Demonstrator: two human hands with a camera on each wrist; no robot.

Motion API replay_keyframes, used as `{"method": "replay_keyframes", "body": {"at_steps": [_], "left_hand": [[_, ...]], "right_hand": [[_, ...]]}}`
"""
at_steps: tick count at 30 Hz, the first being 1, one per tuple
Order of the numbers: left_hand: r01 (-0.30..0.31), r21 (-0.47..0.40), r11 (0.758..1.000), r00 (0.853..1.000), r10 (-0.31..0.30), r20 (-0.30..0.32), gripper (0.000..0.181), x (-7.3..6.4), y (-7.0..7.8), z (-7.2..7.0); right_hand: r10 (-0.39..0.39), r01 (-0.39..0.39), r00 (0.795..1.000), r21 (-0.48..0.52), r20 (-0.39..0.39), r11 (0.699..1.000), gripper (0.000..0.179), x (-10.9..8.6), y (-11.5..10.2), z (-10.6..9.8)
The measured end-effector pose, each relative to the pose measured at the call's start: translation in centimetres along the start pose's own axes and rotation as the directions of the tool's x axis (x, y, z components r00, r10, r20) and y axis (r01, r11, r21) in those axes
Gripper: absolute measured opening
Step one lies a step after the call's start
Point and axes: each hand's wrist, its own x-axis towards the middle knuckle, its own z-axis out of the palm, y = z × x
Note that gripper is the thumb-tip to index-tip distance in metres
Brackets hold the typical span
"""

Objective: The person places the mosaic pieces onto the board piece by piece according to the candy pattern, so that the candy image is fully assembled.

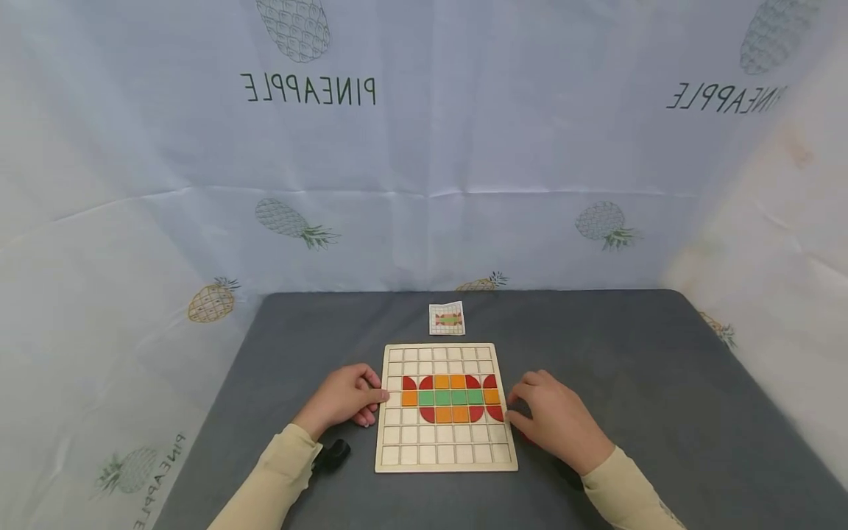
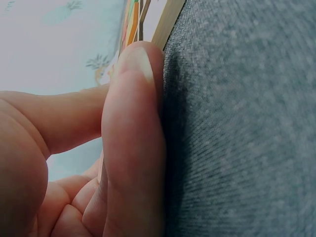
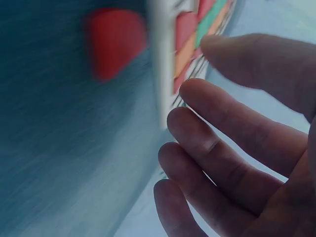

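Observation:
A pale wooden grid board (image 1: 447, 446) lies on the table, with green squares (image 1: 442, 397), orange squares (image 1: 442, 382) and rounded red pieces (image 1: 427, 414) set across its middle. At its left edge my left hand (image 1: 344, 397) holds on, thumb over the rim and the other fingers curled beside it. My right hand (image 1: 556, 419) is by the right edge, its fingers loosely bent and spread, with nothing seen between them. Beside the board, a loose red piece (image 3: 114, 42) shows on the table in the right wrist view; my right hand mostly hides it from the head view.
A small paper card (image 1: 447, 319) with a similar coloured pattern lies just behind the board. Dark grey cloth covers the table (image 1: 616, 353). Pale sheets printed with pineapples (image 1: 424, 147) hang behind and at both sides. A black strap device (image 1: 333, 455) sits at my left wrist.

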Motion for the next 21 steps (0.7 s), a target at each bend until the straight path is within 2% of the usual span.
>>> {"method": "replay_keyframes", "body": {"at_steps": [5,10,16,21], "left_hand": [[0.023,0.015,1.0,1.0,-0.023,-0.015,0.029,-0.1,0.1,0.0],[0.038,0.018,0.999,0.999,-0.037,-0.031,0.03,-0.4,0.2,-0.3],[0.032,0.017,0.999,0.999,-0.032,-0.03,0.031,-0.4,0.0,-0.4],[0.007,0.002,1.0,1.0,-0.007,-0.006,0.031,-0.2,-0.1,-0.1]], "right_hand": [[0.059,-0.059,0.998,0.003,0.027,0.998,0.026,-2.2,1.6,-0.3],[0.107,-0.107,0.993,0.011,0.042,0.994,0.031,-2.9,1.8,-0.1],[0.082,-0.081,0.996,-0.013,0.046,0.997,0.032,-2.8,1.5,0.4],[0.065,-0.064,0.996,-0.009,0.056,0.998,0.028,-2.6,2.1,0.2]]}}
